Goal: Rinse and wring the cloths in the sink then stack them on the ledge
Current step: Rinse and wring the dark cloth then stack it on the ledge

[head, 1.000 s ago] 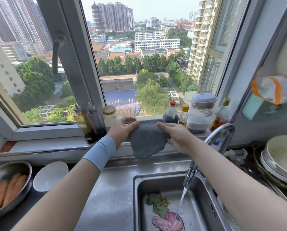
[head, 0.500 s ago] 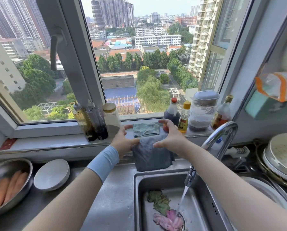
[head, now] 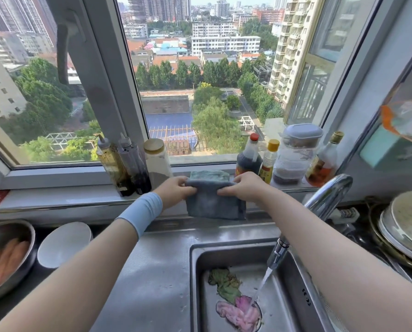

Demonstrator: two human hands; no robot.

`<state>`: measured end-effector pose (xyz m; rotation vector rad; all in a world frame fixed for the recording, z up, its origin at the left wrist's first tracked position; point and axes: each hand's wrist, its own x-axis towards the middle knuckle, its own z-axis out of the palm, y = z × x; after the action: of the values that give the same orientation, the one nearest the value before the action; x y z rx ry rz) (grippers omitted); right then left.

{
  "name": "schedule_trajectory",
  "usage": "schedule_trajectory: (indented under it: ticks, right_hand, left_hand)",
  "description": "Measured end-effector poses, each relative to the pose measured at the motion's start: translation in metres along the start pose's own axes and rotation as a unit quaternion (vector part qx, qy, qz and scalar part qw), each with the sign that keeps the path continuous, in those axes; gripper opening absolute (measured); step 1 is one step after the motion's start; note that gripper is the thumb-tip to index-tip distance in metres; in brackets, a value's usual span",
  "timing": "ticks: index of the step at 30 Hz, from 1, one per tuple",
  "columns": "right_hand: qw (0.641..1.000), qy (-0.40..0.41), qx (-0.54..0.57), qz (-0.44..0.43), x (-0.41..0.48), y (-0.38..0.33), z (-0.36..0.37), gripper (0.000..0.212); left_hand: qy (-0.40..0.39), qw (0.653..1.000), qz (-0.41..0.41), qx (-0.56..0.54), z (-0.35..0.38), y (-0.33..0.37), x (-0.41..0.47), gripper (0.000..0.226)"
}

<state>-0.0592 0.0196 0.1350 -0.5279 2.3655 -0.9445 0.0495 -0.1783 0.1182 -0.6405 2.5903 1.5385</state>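
Note:
A grey-blue cloth (head: 213, 204) hangs folded over the front edge of the window ledge (head: 56, 196). My left hand (head: 175, 191) pinches its upper left corner and my right hand (head: 244, 188) pinches its upper right corner. Behind it on the ledge lies a folded teal cloth (head: 208, 175). Down in the steel sink (head: 196, 283) lie a crumpled green cloth (head: 225, 282) and a pink cloth (head: 238, 312) over the drain. The tap (head: 320, 207) runs, and its stream lands on the pink cloth.
Sauce bottles (head: 122, 164) and a jar (head: 157, 159) stand on the ledge left of the cloths; bottles (head: 249, 154) and a plastic container (head: 296, 154) stand right. A white bowl (head: 63, 244) and a metal bowl of carrots (head: 6, 257) sit left; stacked plates (head: 406, 224) right.
Both hands carried the grey-blue cloth forward and down onto the ledge edge, folding it narrower; the teal cloth behind it came into sight. The water keeps running.

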Motion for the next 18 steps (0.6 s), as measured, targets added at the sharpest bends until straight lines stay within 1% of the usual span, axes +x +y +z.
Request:
schedule_trajectory:
  ticks: [1, 2, 3, 4, 5, 6, 7, 8, 9, 11, 13, 14, 16, 17, 18]
  right_hand:
    - [0.997, -0.007, 0.071, 0.040, 0.010, -0.001, 0.000, 0.043]
    - [0.989, -0.010, 0.122, 0.079, 0.022, -0.001, 0.001, 0.047]
    - [0.981, -0.007, 0.162, 0.105, 0.033, -0.003, 0.004, 0.045]
    - [0.973, 0.002, 0.192, 0.126, 0.041, -0.007, 0.007, 0.044]
    - [0.968, 0.021, 0.205, 0.141, 0.053, -0.009, 0.012, 0.047]
    - [0.970, 0.046, 0.193, 0.144, 0.066, -0.010, 0.016, 0.054]
    - [0.973, 0.081, 0.170, 0.134, 0.077, -0.012, 0.019, 0.056]
    - [0.976, 0.116, 0.139, 0.118, 0.085, -0.013, 0.021, 0.051]
    - [0.979, 0.142, 0.110, 0.100, 0.093, -0.015, 0.023, 0.042]
    - [0.984, 0.159, 0.067, 0.046, 0.109, -0.015, 0.024, 0.033]
    - [0.982, 0.187, 0.002, -0.020, 0.125, -0.014, 0.029, 0.038]
    - [0.979, 0.193, -0.047, -0.043, 0.132, -0.012, 0.034, 0.041]
    - [0.967, 0.167, -0.184, -0.049, 0.144, -0.005, 0.048, 0.047]
    - [0.955, 0.146, -0.253, -0.045, 0.148, -0.001, 0.056, 0.050]
    - [0.945, 0.124, -0.299, -0.044, 0.151, 0.004, 0.063, 0.053]
  left_hand:
    - [0.024, 0.995, -0.026, -0.099, 0.000, -0.001, 0.006, 0.009]
    - [0.046, 0.984, -0.049, -0.165, 0.000, -0.002, 0.012, 0.014]
    - [0.067, 0.979, -0.060, -0.184, 0.001, -0.005, 0.020, 0.019]
    - [0.075, 0.979, -0.064, -0.178, 0.003, -0.009, 0.029, 0.026]
    - [0.065, 0.981, -0.063, -0.169, 0.004, -0.013, 0.036, 0.035]
    - [0.050, 0.985, -0.060, -0.156, 0.005, -0.019, 0.046, 0.048]
    - [0.038, 0.989, -0.054, -0.134, 0.006, -0.022, 0.054, 0.060]
    - [0.040, 0.993, -0.044, -0.098, 0.007, -0.026, 0.062, 0.067]
    - [0.056, 0.996, -0.033, -0.059, 0.009, -0.030, 0.072, 0.069]
    - [0.096, 0.995, -0.015, 0.006, 0.012, -0.031, 0.091, 0.064]
    - [0.111, 0.988, -0.010, 0.105, 0.015, -0.033, 0.110, 0.060]
    - [0.109, 0.979, -0.016, 0.171, 0.018, -0.036, 0.119, 0.060]
    - [0.118, 0.947, -0.024, 0.298, 0.024, -0.041, 0.133, 0.058]
    - [0.128, 0.930, -0.012, 0.344, 0.027, -0.042, 0.137, 0.054]
    - [0.131, 0.919, 0.013, 0.373, 0.030, -0.043, 0.141, 0.051]
